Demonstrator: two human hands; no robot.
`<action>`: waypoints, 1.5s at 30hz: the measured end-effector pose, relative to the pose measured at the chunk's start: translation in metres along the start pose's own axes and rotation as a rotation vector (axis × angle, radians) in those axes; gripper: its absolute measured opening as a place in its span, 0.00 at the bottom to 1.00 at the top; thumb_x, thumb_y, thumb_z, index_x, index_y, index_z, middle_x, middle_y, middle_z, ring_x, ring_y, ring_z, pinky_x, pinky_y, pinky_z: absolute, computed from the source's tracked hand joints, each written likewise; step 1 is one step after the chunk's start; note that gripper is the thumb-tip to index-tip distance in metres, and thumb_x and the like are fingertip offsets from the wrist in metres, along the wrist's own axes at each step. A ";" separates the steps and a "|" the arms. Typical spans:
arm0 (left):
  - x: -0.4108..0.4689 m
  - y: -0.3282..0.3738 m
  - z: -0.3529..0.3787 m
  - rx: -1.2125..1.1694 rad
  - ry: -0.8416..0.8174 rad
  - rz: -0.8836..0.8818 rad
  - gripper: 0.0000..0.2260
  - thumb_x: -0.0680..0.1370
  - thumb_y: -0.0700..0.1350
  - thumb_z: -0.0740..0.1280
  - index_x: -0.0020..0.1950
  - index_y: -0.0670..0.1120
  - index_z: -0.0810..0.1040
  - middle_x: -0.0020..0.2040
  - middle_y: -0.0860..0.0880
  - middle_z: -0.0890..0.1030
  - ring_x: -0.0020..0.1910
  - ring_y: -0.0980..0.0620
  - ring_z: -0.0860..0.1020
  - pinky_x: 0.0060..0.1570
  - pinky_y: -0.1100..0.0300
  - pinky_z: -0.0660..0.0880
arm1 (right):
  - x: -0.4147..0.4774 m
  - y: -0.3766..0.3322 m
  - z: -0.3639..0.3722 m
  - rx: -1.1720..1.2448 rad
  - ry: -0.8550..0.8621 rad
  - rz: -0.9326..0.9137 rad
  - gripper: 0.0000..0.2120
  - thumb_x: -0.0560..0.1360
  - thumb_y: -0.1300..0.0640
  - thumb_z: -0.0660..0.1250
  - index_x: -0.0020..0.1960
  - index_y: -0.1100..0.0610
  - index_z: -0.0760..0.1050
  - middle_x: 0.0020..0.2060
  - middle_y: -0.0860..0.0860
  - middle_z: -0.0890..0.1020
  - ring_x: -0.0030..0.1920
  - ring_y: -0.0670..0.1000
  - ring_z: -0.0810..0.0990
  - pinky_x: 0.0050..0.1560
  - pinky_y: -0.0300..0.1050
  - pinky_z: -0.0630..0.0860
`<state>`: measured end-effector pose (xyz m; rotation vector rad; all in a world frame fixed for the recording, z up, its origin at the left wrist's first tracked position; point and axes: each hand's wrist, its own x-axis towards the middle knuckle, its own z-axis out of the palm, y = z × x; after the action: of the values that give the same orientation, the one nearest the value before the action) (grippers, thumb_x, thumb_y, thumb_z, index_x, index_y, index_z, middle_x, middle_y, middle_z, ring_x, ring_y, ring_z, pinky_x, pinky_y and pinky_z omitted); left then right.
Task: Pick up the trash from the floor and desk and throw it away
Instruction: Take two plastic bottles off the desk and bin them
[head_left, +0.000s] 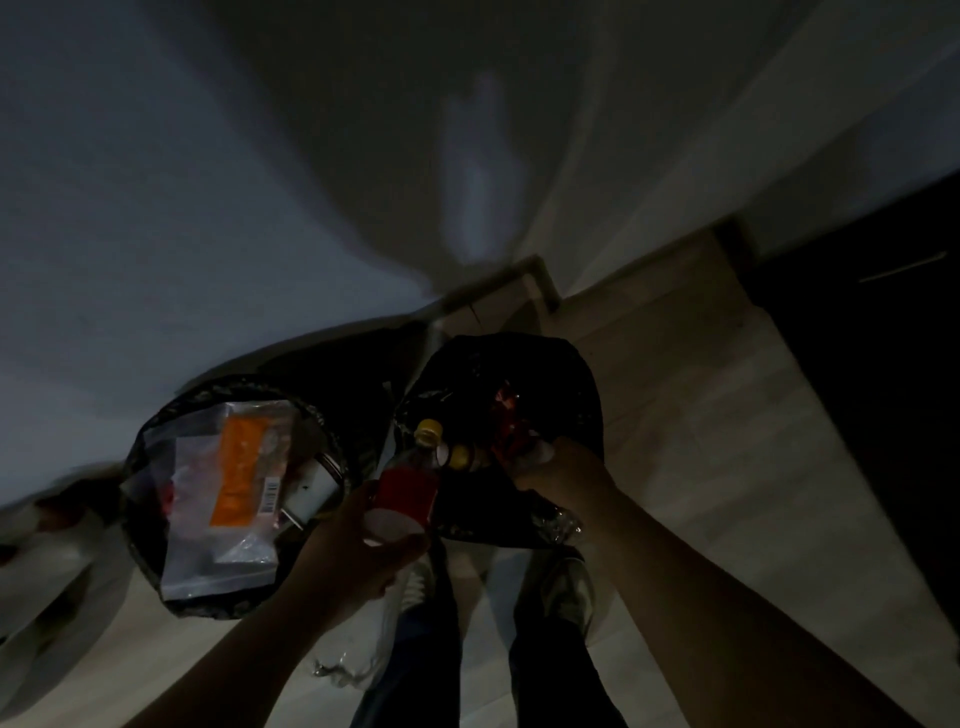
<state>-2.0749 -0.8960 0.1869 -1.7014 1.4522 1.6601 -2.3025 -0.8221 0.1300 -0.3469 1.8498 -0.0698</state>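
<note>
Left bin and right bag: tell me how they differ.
The left bin has a round, taut rim; the right bag is slack and crumpled. The left bin holds clear packaging with an orange label; the right bag holds red wrappers, which the right hand grips. Both are black and open.

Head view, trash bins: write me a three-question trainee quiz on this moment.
1. True or false: the left hand holds a red-labelled bottle.
2. Where does the orange-labelled packet lie? A, in the lined bin; B, in the black bag.
3. What colour is the held bottle's cap?
Key: 1 true; 2 A; 3 yellow.
</note>
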 end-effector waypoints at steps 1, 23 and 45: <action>0.002 -0.001 -0.001 0.002 0.005 0.011 0.34 0.70 0.44 0.74 0.72 0.52 0.62 0.49 0.47 0.78 0.37 0.50 0.81 0.29 0.65 0.75 | 0.005 -0.005 0.002 -0.046 -0.003 -0.024 0.23 0.70 0.54 0.71 0.62 0.59 0.73 0.58 0.58 0.78 0.57 0.58 0.77 0.59 0.51 0.76; 0.033 0.001 0.001 0.029 -0.007 0.046 0.34 0.70 0.45 0.74 0.72 0.53 0.62 0.53 0.47 0.78 0.41 0.50 0.80 0.29 0.65 0.73 | 0.041 0.011 0.024 -0.090 0.058 -0.032 0.29 0.74 0.53 0.69 0.72 0.56 0.64 0.67 0.58 0.72 0.67 0.60 0.70 0.66 0.51 0.69; 0.066 0.076 0.043 0.364 -0.044 0.060 0.28 0.73 0.45 0.72 0.71 0.43 0.65 0.66 0.41 0.74 0.63 0.42 0.74 0.62 0.50 0.72 | -0.038 0.075 -0.035 -0.325 0.329 -0.264 0.22 0.75 0.51 0.66 0.67 0.53 0.68 0.57 0.51 0.76 0.55 0.50 0.76 0.49 0.38 0.70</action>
<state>-2.1739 -0.9188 0.1475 -1.4247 1.6775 1.3485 -2.3411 -0.7443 0.1591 -0.8477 2.1327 -0.0062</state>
